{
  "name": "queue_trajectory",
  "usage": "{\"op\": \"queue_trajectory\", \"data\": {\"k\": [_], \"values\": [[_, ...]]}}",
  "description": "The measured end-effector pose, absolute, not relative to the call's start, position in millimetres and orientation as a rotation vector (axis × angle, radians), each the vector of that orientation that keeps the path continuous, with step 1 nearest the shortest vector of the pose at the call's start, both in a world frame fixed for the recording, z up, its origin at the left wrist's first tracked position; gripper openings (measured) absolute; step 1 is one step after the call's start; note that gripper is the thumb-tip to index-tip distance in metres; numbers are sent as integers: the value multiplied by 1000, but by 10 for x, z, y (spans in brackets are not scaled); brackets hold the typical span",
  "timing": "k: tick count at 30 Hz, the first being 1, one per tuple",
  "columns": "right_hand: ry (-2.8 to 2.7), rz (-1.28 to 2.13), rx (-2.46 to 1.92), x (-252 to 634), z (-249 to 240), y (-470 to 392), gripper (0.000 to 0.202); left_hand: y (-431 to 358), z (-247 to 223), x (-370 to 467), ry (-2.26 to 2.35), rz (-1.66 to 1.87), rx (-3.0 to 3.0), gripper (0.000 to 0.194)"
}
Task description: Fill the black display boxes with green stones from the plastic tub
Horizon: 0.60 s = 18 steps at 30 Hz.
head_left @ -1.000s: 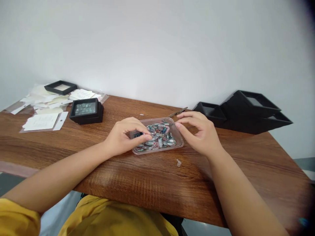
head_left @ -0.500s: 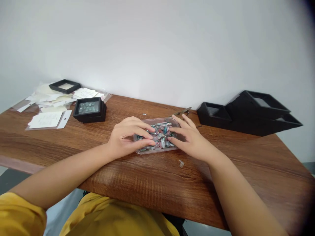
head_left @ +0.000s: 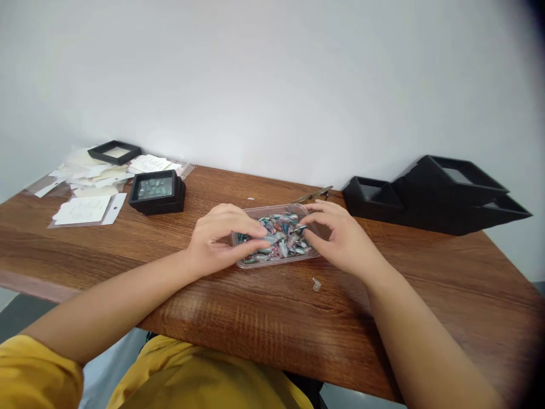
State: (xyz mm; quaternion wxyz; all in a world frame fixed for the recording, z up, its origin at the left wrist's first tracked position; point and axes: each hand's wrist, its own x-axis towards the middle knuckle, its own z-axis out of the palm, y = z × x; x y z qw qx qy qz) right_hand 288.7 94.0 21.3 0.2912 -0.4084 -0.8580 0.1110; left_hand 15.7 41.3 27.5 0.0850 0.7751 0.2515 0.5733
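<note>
A clear plastic tub (head_left: pixel 276 263) full of small glossy pieces that look like press-on nails (head_left: pixel 286 245) sits in front of me, in teal, pink and clear tones. Over its left side, my left hand (head_left: pixel 225 236) is closed in a pinch, a pale press-on nail (head_left: pixel 266 239) between thumb and fingers. On the opposite side my right hand (head_left: pixel 336 236) pinches another press-on nail (head_left: pixel 300 226) between thumb and index finger, its other fingers curled over the rim. Parts of the tub are hidden under both hands.
Black frame boxes (head_left: pixel 156 192) stand at left, near white cards (head_left: pixel 83 210) and an empty-looking black frame (head_left: pixel 114 152). Larger black boxes (head_left: pixel 434 199) stand at right by the wall. Tweezers-like metal tool (head_left: pixel 313 195) lies behind the tub; a small clear piece (head_left: pixel 316 284) lies in front.
My right hand has drawn slightly right, its spread fingers now bent into a pinch on a piece. My left fingers have closed around a pale piece. The view has shifted slightly.
</note>
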Motion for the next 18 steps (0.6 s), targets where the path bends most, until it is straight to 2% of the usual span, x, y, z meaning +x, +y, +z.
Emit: {"op": "queue_trajectory", "data": {"k": [6,13,18], "values": [[-2254,169,-1088,2856,237,905,12,409,244,150,809,1737,2278,24],[-2250,183,-1096,2841,242,909,9,419,309,147,773,1669,2386,7],[-2256,205,-1126,2817,286,891,7,411,329,140,774,1602,2454,18]]}}
